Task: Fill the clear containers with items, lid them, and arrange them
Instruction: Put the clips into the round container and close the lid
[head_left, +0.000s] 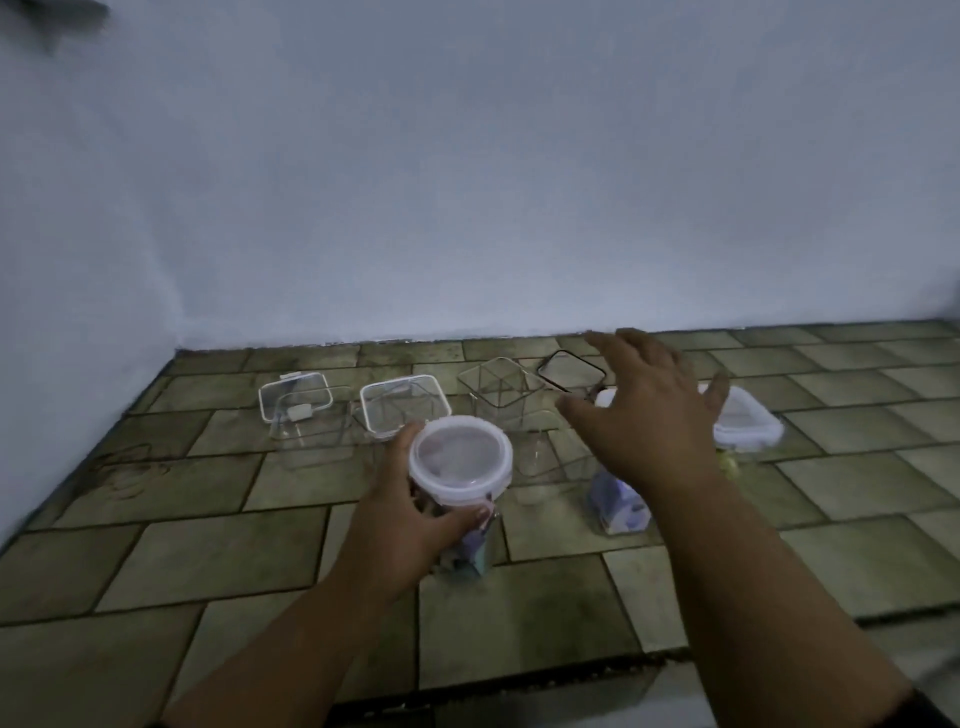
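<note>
Clear plastic jar (460, 499), filled and capped with a white lid (460, 456), stands upright near the middle of the tiled surface (208, 545). The left hand (410, 512) curls fingers and thumb round its side. The right hand (649, 410), fingers spread, is held over a white-lidded box (748, 423). Empty boxes (496, 397) line the back edge.

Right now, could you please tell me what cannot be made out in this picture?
Head view, all three:
Lidded box: partly hidden by the right hand.
Items in the round jar: blurred, partly covered by the left hand.
Yellowish bits by the box: too small to name.
</note>
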